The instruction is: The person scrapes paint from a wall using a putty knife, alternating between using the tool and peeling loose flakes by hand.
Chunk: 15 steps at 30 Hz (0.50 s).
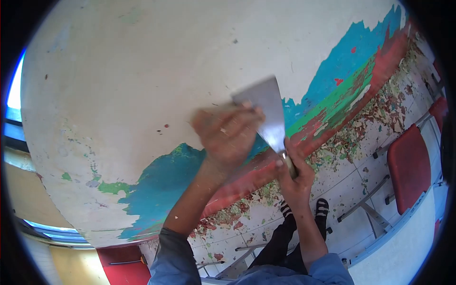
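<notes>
My right hand (297,178) is wrapped around the handle of a wide metal scraper (271,111), its blade pointing up in front of the wall. Close to the blade's left side is my left hand (228,133), smeared by motion. Its fingertips overlap the blade in view; whether they touch it or hold anything, I cannot tell. Behind both hands, the wall (128,71) shows a large whitish area. Below that run ragged patches of blue paint (166,175), a green strip (327,104) and a red band (237,192) along the bottom.
Flakes of paint (351,137) litter the tiled floor (342,183) along the wall's foot. A red chair (409,168) with metal legs stands at the right. My sandalled feet (322,207) are below my hands. Windows (16,102) show at the left, and a red panel (123,266) at lower left.
</notes>
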Tool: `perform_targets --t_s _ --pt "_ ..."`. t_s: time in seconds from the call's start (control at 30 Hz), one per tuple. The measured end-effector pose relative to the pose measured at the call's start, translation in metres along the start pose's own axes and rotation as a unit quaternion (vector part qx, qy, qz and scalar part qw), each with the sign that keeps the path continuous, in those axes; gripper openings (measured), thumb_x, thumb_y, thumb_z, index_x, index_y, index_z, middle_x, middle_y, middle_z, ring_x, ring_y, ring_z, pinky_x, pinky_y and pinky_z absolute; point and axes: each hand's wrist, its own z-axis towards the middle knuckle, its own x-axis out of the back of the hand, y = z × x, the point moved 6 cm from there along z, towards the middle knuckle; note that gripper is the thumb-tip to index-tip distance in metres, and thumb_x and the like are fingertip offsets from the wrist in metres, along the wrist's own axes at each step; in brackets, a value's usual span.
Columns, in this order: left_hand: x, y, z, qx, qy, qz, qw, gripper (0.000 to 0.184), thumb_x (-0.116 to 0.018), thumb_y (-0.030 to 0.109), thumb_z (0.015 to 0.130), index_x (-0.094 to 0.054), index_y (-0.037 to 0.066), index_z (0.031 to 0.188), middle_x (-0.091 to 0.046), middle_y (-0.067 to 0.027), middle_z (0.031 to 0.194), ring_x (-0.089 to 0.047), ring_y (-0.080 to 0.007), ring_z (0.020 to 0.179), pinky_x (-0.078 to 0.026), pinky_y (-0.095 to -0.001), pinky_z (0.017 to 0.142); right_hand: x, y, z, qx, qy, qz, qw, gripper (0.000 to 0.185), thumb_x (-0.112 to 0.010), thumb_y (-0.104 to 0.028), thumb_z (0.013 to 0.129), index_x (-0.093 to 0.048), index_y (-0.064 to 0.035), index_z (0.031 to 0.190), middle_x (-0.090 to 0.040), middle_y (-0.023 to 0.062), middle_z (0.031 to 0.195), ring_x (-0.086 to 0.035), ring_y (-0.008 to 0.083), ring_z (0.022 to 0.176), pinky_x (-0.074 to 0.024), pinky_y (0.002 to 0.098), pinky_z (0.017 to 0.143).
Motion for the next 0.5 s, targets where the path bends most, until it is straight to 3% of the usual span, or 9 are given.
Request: perform_targets --t_s 0.1,0.2,0.23,0.33,0.47,0.5 --pt "0.005 -0.003 0.005 -0.024 -0.011 -0.005 1.000 0.007 -0.066 0.015 0.063 -0.060 0.018 0.066 -0.062 0.0100 0.081 -0.057 -0.0057 0.083 -0.027 -0.0342 0.075 -0.001 0.020 -0.011 -0.110 0.004 0.050 0.993 0.039 -0.054 -0.003 0.082 -0.044 0.0033 0.119 -0.054 0.0007 0.074 -0.044 0.0035 0.060 -0.0384 0.0172 0.054" --pt "0.017 -0.006 -0.004 -0.005 -0.008 0.004 1.000 0.007 -0.066 0.015 0.063 -0.061 0.019 0.067 -0.062 0.0105 0.082 -0.057 -0.0052 0.082 -0.026 -0.0342 0.075 -0.007 -0.007 -0.004 -0.055 -0.014 0.027 0.998 0.039 -0.055 -0.003 0.081 -0.045 0.0034 0.118 -0.055 0.0026 0.072 -0.045 0.0043 0.058 -0.0390 0.0181 0.052" --pt "0.022 -0.008 -0.006 0.006 0.000 0.008 1.000 0.007 -0.066 0.016 0.064 -0.061 0.019 0.068 -0.062 0.0107 0.082 -0.057 -0.0049 0.082 -0.026 -0.0341 0.075 -0.007 -0.006 -0.005 0.040 -0.019 -0.069 0.997 0.040 -0.056 -0.003 0.079 -0.046 0.0045 0.117 -0.057 0.0055 0.072 -0.047 0.0056 0.058 -0.0407 0.0202 0.052" --pt "0.042 -0.014 -0.016 0.027 0.004 0.047 0.998 0.007 -0.066 0.017 0.066 -0.062 0.021 0.068 -0.062 0.0116 0.081 -0.058 -0.0039 0.081 -0.025 -0.0330 0.077 -0.018 0.001 -0.019 -0.010 -0.065 -0.046 0.997 0.040 -0.057 -0.003 0.077 -0.048 0.0060 0.115 -0.058 0.0085 0.073 -0.050 0.0072 0.061 -0.0423 0.0220 0.055" --pt "0.074 -0.035 -0.013 0.055 0.040 0.093 0.993 0.009 -0.068 0.018 0.066 -0.062 0.024 0.068 -0.063 0.0129 0.080 -0.058 -0.0031 0.079 -0.024 -0.0311 0.079 -0.050 -0.036 -0.011 0.097 -0.088 -0.072 0.989 0.038 -0.057 0.001 0.074 -0.050 0.0071 0.111 -0.060 0.0127 0.075 -0.056 0.0147 0.063 -0.0435 0.0248 0.057" --pt "0.073 -0.035 -0.019 0.054 0.029 0.088 0.994 0.010 -0.069 0.018 0.065 -0.061 0.024 0.068 -0.063 0.0130 0.080 -0.058 -0.0030 0.079 -0.025 -0.0310 0.079 -0.049 -0.031 -0.015 0.078 -0.090 -0.075 0.990 0.038 -0.057 0.002 0.074 -0.050 0.0074 0.111 -0.060 0.0130 0.076 -0.056 0.0154 0.063 -0.0436 0.0250 0.058"
